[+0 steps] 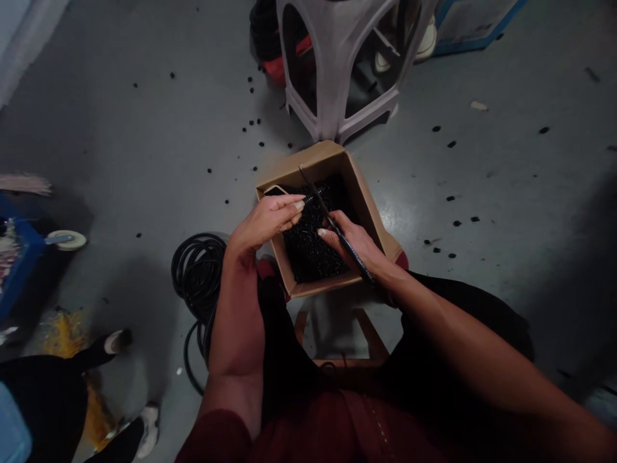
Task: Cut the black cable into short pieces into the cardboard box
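Note:
My left hand (270, 222) is over the left side of an open cardboard box (370, 196). Its thumb and fingers pinch a short black ribbed piece (308, 199), whose end pokes out to the right. In my right hand (348, 241) is a long thin tool (354, 255) with a slim blade and a dark handle; whether it is a knife or scissors I cannot tell. The blade slants up and left, crossing close to the tip of the ribbed piece. Below both hands, many small black pieces (313, 247) fill the box. A pale-edged flat object (276, 190) is in its far left corner.
Coiled black tubing (198, 273) lies left of my legs. Beyond the box stands a pale plastic stool (332, 71). Small black bits (451, 144) dot the floor. At left are a blue container (24, 251) with a caster and another person's shoe (148, 429).

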`<state>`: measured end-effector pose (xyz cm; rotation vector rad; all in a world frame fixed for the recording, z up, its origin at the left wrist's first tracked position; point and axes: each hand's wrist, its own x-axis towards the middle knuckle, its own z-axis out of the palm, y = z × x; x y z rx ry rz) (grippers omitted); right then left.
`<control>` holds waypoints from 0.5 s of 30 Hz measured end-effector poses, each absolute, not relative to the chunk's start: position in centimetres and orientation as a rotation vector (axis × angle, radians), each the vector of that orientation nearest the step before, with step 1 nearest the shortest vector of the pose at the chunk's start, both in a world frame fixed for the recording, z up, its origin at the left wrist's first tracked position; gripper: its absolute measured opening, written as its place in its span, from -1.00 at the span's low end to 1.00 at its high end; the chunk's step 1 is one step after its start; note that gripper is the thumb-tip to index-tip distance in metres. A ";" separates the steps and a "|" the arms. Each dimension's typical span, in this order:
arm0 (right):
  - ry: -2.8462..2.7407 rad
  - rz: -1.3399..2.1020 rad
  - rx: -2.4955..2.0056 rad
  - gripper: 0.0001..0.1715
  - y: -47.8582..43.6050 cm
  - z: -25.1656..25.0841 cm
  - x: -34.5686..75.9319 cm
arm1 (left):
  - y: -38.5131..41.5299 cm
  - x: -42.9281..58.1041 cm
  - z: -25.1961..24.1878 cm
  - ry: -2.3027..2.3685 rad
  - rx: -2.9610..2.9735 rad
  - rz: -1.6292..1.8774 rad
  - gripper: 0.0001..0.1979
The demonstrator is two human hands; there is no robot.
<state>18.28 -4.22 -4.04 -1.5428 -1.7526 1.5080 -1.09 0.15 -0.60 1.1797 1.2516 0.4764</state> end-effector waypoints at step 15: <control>-1.755 1.463 -1.627 -0.67 -4.5 -4.2 17.9 | 0.2 -0.9 -0.3 1.261 1.205 0.450 -0.67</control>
